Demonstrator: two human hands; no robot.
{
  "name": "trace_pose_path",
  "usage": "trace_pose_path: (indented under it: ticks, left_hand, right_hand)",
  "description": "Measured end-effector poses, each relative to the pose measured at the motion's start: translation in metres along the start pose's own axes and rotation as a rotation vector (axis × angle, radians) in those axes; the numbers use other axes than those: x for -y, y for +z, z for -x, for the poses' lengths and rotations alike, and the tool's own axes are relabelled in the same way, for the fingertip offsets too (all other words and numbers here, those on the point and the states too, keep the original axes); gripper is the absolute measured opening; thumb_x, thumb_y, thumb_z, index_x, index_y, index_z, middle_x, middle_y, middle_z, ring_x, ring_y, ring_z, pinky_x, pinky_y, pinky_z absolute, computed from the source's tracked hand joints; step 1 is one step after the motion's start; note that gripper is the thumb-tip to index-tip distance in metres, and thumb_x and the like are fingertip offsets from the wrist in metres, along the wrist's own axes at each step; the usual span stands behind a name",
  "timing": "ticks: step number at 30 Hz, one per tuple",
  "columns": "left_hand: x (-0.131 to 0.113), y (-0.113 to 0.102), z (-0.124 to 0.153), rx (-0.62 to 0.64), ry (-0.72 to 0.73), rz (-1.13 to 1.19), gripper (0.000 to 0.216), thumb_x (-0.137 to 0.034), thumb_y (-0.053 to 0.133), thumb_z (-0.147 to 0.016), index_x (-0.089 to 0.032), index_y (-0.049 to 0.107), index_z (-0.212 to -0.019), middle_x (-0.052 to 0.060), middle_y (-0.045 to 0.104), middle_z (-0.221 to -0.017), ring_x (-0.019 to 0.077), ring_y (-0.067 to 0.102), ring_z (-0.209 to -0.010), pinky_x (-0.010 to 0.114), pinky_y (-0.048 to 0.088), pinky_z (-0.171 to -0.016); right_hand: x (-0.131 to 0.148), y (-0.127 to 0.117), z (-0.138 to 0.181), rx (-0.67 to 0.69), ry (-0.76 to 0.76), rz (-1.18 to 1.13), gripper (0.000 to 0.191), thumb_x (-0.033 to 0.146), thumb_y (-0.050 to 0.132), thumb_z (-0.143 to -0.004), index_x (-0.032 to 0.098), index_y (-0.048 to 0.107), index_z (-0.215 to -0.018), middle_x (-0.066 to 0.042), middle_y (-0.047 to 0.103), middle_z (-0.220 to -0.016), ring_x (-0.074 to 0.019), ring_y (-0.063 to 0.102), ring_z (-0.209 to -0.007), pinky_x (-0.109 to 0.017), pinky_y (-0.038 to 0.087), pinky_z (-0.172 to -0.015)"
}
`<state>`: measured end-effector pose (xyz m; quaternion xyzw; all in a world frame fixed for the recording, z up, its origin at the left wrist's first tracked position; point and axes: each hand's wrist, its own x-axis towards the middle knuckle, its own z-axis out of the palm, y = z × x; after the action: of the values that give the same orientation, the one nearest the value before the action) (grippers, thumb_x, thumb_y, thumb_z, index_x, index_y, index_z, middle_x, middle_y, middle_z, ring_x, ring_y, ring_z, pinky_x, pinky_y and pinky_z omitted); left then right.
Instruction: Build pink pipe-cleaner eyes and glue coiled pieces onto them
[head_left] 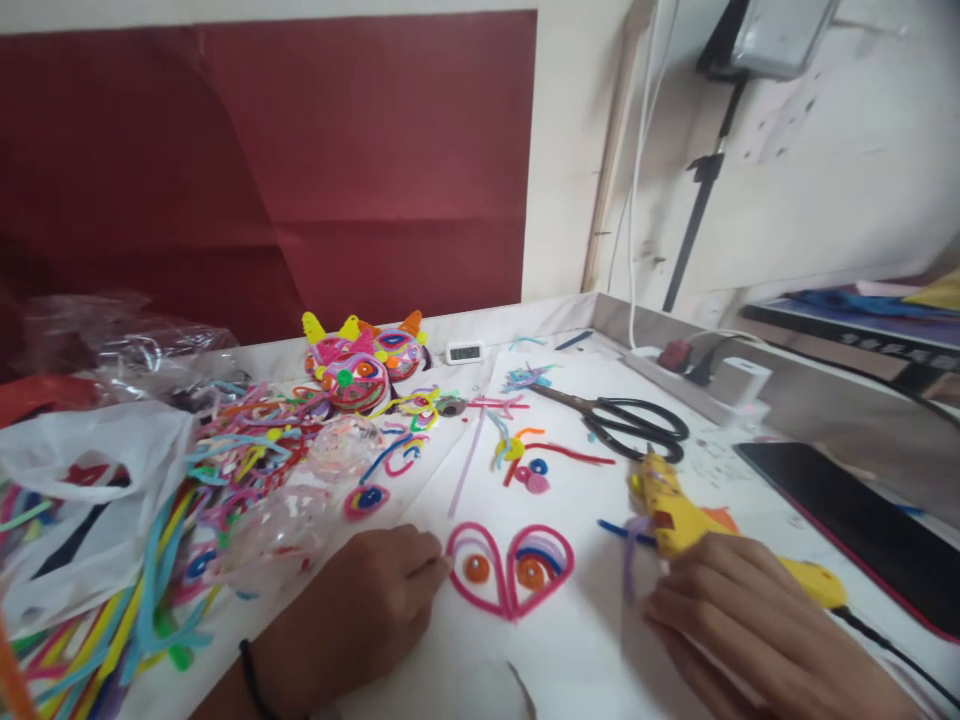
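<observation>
My left hand (375,600), with a black band at the wrist, has its thumb and fingers pinched on the left edge of a pink pipe-cleaner eye piece (512,612). That piece lies flat, two teardrop loops joined at the bottom. Each loop holds an orange disc (477,569) and purple strands; the right one also has a blue strand. My right hand (750,620) is closed beside a yellow glue gun (679,515). Its fingertips rest close to a purple pipe-cleaner strip (631,560); whatever they grip is hidden. A blue strip (619,532) lies by the gun.
Black-handled scissors (622,415) lie behind the glue gun, and a phone (847,530) at right. Decorated round pieces (360,375) stand at the back near a small digital clock (465,351). Pipe cleaners (150,580) and a white plastic bag (90,470) crowd the left.
</observation>
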<state>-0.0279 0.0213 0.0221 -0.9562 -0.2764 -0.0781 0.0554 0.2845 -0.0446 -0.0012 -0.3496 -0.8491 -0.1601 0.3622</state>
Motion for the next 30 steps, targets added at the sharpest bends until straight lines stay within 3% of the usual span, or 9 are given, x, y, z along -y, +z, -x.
trace_pose_path:
  ticks: [5,11,25,30]
  left_hand:
    - [0.004,0.000,0.002,-0.001,-0.006,-0.021,0.026,-0.009,0.038,-0.087,-0.019,0.060,-0.097,0.004,0.063,-0.087,0.0168,0.059,-0.074,0.028,0.046,-0.065]
    - [0.005,-0.002,0.003,0.083,-0.050,-0.007,0.027,-0.007,0.037,-0.086,-0.020,0.057,-0.097,0.003,0.062,-0.092,0.0179,0.059,-0.080,0.029,0.045,-0.067]
    - [0.004,0.001,0.001,0.130,-0.075,-0.009,0.034,-0.006,0.039,-0.086,-0.026,0.054,-0.109,-0.001,0.058,-0.089,0.0165,0.054,-0.077,0.029,0.037,-0.063]
    - [0.003,0.000,0.000,0.127,-0.080,-0.029,0.028,-0.009,0.043,-0.086,-0.025,0.057,-0.104,0.000,0.058,-0.087,0.0162,0.054,-0.074,0.029,0.037,-0.061]
  right_hand:
    - [0.015,0.009,-0.061,0.282,-0.029,-0.056,0.024,0.011,0.039,-0.092,0.019,0.061,-0.098,-0.003,0.060,-0.081,-0.0192,0.049,-0.074,-0.037,0.032,-0.074]
    - [0.007,0.040,-0.088,0.560,-0.188,0.038,0.013,0.016,0.049,-0.092,0.018,0.061,-0.097,-0.005,0.057,-0.085,-0.0199,0.045,-0.083,-0.036,0.029,-0.077]
    - [-0.004,0.060,-0.086,0.539,-0.323,0.029,0.011,0.018,0.052,-0.092,0.021,0.062,-0.096,-0.002,0.054,-0.085,-0.0201,0.041,-0.083,-0.039,0.027,-0.080]
    - [-0.005,0.063,-0.082,0.514,-0.320,0.003,0.014,0.018,0.050,-0.093,0.021,0.061,-0.099,-0.003,0.055,-0.084,-0.0206,0.044,-0.085,-0.041,0.028,-0.082]
